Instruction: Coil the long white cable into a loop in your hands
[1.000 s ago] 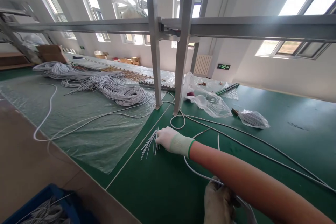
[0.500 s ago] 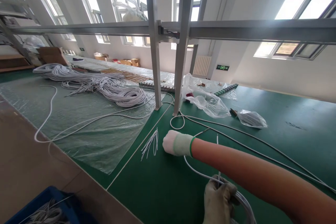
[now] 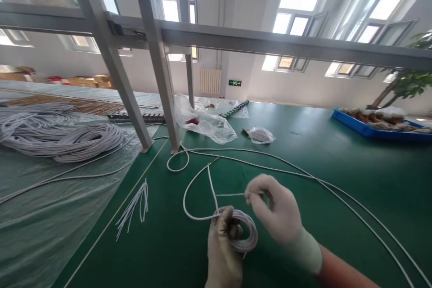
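My left hand (image 3: pixel 224 247), in a worn grey glove, grips a small coil of white cable (image 3: pixel 249 234) over the green table. A free length of that cable (image 3: pixel 185 198) loops away from it in front. To the right, my right hand (image 3: pixel 278 209), in a white knitted glove, pinches one end of a thin white tie (image 3: pixel 231 195), which points left just above the coil. A loose bunch of similar short white ties (image 3: pixel 135 207) lies on the table to the left of both hands.
Large coils of grey-white cable (image 3: pixel 77 141) lie on plastic sheeting at left. Metal posts (image 3: pixel 162 76) rise from the table. Long cables (image 3: pixel 270 157) cross it. Clear plastic bags (image 3: pixel 212 126), a small bagged bundle (image 3: pixel 261 135) and a blue tray (image 3: pixel 367 131) stand farther back.
My right hand has moved from beside the bunch of ties to the right of the coil, now with a tie in it. The coil is fully in view. My view has turned right.
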Demonstrator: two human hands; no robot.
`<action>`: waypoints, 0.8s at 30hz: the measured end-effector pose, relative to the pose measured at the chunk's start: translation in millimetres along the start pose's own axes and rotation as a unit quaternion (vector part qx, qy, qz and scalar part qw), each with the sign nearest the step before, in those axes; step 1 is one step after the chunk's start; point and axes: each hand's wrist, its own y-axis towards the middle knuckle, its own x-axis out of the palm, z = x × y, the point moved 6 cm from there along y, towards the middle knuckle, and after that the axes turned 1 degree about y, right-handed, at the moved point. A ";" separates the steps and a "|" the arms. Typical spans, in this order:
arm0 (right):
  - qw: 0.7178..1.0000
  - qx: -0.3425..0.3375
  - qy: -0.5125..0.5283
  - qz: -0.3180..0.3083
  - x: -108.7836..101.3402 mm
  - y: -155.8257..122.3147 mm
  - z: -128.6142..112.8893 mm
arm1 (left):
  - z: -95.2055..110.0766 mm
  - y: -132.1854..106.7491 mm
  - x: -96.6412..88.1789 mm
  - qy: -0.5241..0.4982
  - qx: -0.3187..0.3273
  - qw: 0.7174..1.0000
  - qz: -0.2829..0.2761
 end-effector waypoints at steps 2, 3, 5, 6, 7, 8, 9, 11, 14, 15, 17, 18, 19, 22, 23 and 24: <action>0.998 0.001 0.014 0.058 -19.5 -47.3 1.3 | 0.7 1.8 1.4 0.011 0.012 1.000 0.012; 0.997 -0.002 0.006 0.071 -22.1 -67.4 1.5 | 0.5 2.7 2.2 0.018 0.019 1.000 0.016; 0.995 -0.017 -0.035 0.087 -19.4 -96.5 1.2 | 0.1 3.8 2.8 0.046 0.042 0.998 0.028; 0.993 -0.033 -0.064 0.091 -15.9 -104.8 0.4 | 0.6 3.4 2.1 0.072 0.062 0.995 0.042; 0.990 -0.054 -0.098 0.089 -11.6 -109.0 -0.5 | 2.0 1.9 1.5 0.104 0.088 0.989 0.056; 0.985 -0.079 -0.130 0.081 -7.1 -110.0 -1.3 | 4.2 -0.7 1.7 0.140 0.118 0.981 0.068; 0.979 -0.105 -0.160 0.067 -3.0 -108.5 -1.5 | 7.2 -4.5 3.6 0.174 0.153 0.970 0.072; 0.967 -0.149 -0.204 0.037 1.6 -102.3 0.0 | 12.5 -15.0 10.9 0.225 0.211 0.949 0.063; 0.952 -0.184 -0.243 0.024 -0.1 -95.3 3.3 | 14.4 -29.9 22.9 0.255 0.210 0.942 0.052; 0.948 -0.192 -0.254 0.024 -0.6 -95.0 3.8 | 13.0 -33.2 25.8 0.247 0.188 0.949 0.054; 0.947 -0.182 -0.263 0.029 -1.2 -95.5 6.0 | 9.2 -37.9 31.7 0.210 0.141 0.966 0.048; 0.951 -0.162 -0.259 0.039 -2.1 -95.7 8.1 | 7.5 -39.3 34.2 0.191 0.125 0.973 0.045; 0.957 -0.139 -0.249 0.051 -3.0 -95.9 10.5 | 6.7 -40.5 36.3 0.179 0.117 0.976 0.042; 0.965 -0.087 -0.225 0.099 -6.1 -96.9 16.4 | 8.2 -42.5 40.2 0.182 0.122 0.975 0.034; 0.965 -0.083 -0.226 0.106 -6.3 -97.4 17.4 | 8.9 -42.8 41.1 0.184 0.121 0.975 0.029; 0.964 -0.083 -0.228 0.109 -6.2 -97.9 18.6 | 9.5 -43.1 41.8 0.183 0.116 0.976 0.025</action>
